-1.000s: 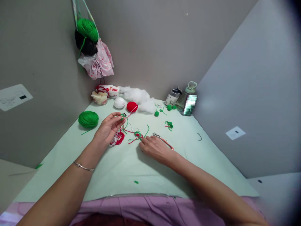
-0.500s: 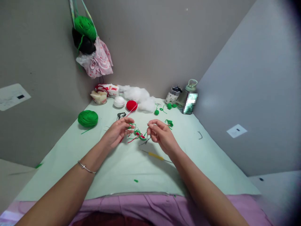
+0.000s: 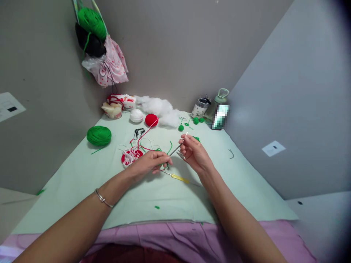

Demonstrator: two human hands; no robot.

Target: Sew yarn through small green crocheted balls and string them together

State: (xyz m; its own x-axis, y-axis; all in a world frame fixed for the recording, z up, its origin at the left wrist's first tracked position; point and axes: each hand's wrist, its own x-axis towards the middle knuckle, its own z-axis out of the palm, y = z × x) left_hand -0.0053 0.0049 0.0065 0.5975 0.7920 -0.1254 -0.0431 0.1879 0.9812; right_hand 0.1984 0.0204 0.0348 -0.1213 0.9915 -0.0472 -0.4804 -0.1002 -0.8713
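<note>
While white stuffing (image 3: 157,107) lay in soft, cloudy clumps along the back of the pale green desk (image 3: 131,208), a tightly wound red ball (image 3: 151,120) and a smooth-looking white ball (image 3: 136,115) sat before it, with an oblong, fuzzy green ball (image 3: 99,136) farther left. Loosely looped white yarn (image 3: 129,157) covered part of a flat red piece (image 3: 139,155), and thin black cord (image 3: 140,132) was bunched behind them. A slim metal hook (image 3: 180,178) with a yellow handle rested slantwise nearby.

The dark strand (image 3: 176,150) was thin and straight, stretched above the desk between the left hand (image 3: 153,162) and the right hand (image 3: 194,150), its right end higher. Some green yarn (image 3: 158,149) showed behind the left hand, its shape mostly hidden.

The left hand reached in low, palm down, fingers gently curved at the strand's lower end; whether that grip was closed on it, I could not tell. The right hand was raised, fingers curled, its grip pinching the strand's upper end between thumb and forefinger. Thin metal points (image 3: 180,155) poked out below those fingers. A silver bracelet (image 3: 102,199) circled the left wrist.
</note>
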